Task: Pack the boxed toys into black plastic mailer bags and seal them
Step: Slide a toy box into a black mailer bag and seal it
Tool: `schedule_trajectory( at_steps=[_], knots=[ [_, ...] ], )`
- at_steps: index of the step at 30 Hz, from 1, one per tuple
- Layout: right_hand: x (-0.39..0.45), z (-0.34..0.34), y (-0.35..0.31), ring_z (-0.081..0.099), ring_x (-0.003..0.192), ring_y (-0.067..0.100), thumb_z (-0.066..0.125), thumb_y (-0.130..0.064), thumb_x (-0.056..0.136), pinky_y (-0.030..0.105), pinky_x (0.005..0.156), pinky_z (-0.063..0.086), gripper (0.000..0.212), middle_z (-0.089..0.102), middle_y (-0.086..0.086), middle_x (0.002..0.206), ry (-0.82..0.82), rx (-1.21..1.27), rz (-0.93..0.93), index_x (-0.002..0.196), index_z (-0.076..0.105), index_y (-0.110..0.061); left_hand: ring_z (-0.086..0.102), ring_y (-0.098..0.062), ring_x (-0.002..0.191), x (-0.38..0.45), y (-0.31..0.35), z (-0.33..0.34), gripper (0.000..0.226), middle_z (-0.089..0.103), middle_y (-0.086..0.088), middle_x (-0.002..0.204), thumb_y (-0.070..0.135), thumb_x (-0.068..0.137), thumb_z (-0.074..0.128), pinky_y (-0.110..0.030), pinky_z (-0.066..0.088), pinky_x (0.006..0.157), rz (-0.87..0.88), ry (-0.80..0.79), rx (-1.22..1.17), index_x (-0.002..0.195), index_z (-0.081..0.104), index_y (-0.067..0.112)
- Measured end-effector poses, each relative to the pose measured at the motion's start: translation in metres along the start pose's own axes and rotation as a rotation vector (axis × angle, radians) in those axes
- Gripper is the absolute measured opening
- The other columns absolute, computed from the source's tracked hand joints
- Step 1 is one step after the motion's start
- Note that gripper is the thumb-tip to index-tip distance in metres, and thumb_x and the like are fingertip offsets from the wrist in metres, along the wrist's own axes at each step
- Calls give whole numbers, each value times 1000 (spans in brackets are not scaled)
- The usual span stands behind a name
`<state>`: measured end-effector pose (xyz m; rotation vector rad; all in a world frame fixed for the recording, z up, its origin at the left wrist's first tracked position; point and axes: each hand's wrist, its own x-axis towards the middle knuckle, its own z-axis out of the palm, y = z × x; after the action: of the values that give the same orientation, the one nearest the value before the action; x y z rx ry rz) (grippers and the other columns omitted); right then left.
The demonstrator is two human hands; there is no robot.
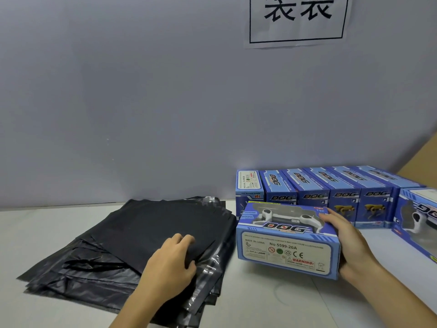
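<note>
Left hand (171, 261), fingers curled, pinches the top bag of the mailer bag stack (132, 242) at seven o'clock; right hand (350, 245) grips the boxed toy (287, 242) at its right end, at four o'clock just beside the stack. Step judged: pairing box with bag; next calls for separating one bag and opening its mouth. Row of toy boxes (328, 192) at three o'clock runs past the frame edge; left fingertips partly hidden.

The mailer bags (146, 235) were black with a dull sheen. The held toy box (287, 242) was blue, its label panel cream with a red warning mark (the "DOG" lettering black and red). The row of boxes (331, 192) matched, blue. The wall sign (298, 20) was white with black characters.
</note>
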<state>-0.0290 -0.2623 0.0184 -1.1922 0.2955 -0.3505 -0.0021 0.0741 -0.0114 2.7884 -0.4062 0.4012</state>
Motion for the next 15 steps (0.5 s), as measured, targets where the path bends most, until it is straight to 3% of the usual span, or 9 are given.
schedule_trajectory(
  at_steps=[3,6,9,10,12,15],
  knots=[
    [-4,1,-1,70,75,37,59,-27,95,43,69,55,12,73,18,104,-4,-3,0,104,67,-26,48,-5,107,-1,-5,-3,29,50,17,115,26,98,49,-22,47,80,-2,83,15,126,51,28],
    [-11,2,-1,67,88,44,58,-29,94,48,77,53,29,69,24,117,-39,-12,9,120,64,-17,56,-10,95,-1,-4,-8,27,60,13,104,11,97,45,-27,50,72,-32,154,17,118,53,27],
    [-21,-3,3,63,96,47,58,-34,93,57,84,49,38,64,28,124,-81,-3,-9,126,61,-14,46,-18,62,0,-3,-13,40,53,4,77,-7,89,43,-28,33,51,-53,180,37,111,43,26],
    [-23,-4,4,62,97,47,58,-35,93,58,85,47,40,63,29,126,-90,-4,-16,127,61,-13,41,-17,59,0,-3,-15,43,50,3,75,-10,86,43,-28,27,50,-54,182,57,109,42,26],
    [-24,-5,6,61,97,46,58,-36,93,56,84,46,44,61,31,125,-110,2,-19,128,59,-10,47,-18,68,0,-3,-16,36,54,5,85,-9,84,44,-28,32,53,-43,179,96,102,48,22],
    [-20,3,9,60,90,42,58,-37,92,49,77,48,47,63,27,110,-121,53,29,129,59,-7,58,-18,90,3,-2,-16,24,60,7,105,1,93,44,-30,48,72,-75,173,119,99,61,15]
  ],
)
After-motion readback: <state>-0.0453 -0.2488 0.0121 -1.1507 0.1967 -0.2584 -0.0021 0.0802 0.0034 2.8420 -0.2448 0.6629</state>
